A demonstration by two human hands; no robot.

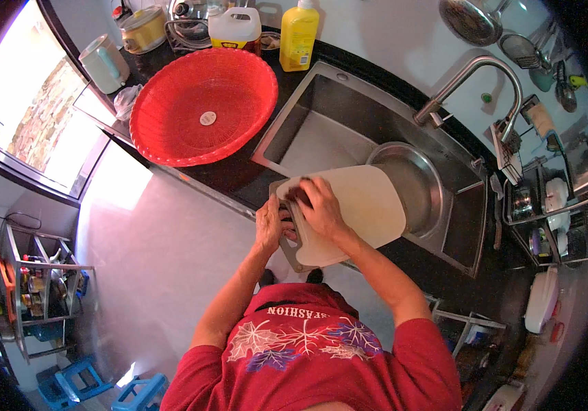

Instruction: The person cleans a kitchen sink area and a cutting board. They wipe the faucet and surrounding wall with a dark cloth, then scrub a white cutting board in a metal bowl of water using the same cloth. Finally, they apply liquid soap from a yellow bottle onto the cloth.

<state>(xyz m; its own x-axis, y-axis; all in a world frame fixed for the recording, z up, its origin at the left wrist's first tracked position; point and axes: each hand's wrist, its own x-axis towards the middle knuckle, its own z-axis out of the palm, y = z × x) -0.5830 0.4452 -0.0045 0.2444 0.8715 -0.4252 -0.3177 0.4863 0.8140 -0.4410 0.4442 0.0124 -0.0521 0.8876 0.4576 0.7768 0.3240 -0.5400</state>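
A cream cutting board [369,205] with a grey handle end is tilted over the front edge of the sink. My left hand [271,225] is closed round the grey end, with fingers passing through or behind its handle opening. On the upper left part of the board, my right hand [323,211] presses a dark brown scrubber [298,194], its fingers bent over it. The scrubber is partly hidden by those fingers, so its exact kind is hard to tell. Behind the board, a round steel basin [425,179] sits in the sink and is partly covered.
The steel sink [321,96] has a curved faucet [472,65] at its back right. A large red basket [205,89] stands on the black counter to the left, near a yellow bottle [299,38]. A dish rack [547,212] with bowls is at the right.
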